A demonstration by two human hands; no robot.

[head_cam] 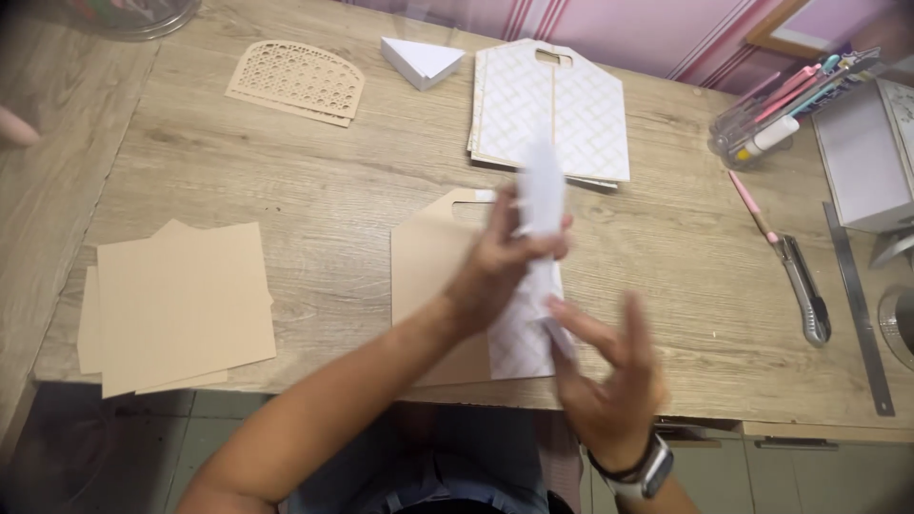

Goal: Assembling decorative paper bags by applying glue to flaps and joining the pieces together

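We see a pale wood-grain tabletop against a pink striped wall. Near the front edge, our left hand pinches a blurred white paper strip above a tan handled card cutout; our right hand holds its lower end, fingers spread.

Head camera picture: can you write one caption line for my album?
Two hands, left hand and right hand, hold a white patterned paper piece above a tan card cutout on a wooden table.
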